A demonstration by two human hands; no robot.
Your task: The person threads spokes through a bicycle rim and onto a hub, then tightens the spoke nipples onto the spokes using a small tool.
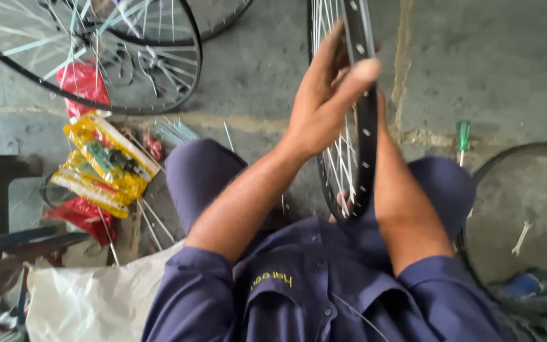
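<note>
The person sits on the concrete floor (476, 69) and holds a black rim (367, 126) upright between the knees. This rim stands at about 12 o'clock from the body, and its silver spokes (343, 158) run down toward the lap. The left hand (327, 95) lies on the left side of the rim, with the fingers pressed together and the thumb stretched up along the rim edge. The right hand is hidden behind the rim; only the forearm (400, 190) shows, so I cannot tell how its fingers are.

At 10 o'clock a second wheel (96, 57) lies flat on the floor. At 9 o'clock there are yellow packets (102, 168) and red bags (83, 82), with loose spokes (175, 132) just beside them. At 2 o'clock a green screwdriver (463, 136) lies on the floor, and at 3 o'clock a spanner (521, 237) rests inside a tyre (470, 247).
</note>
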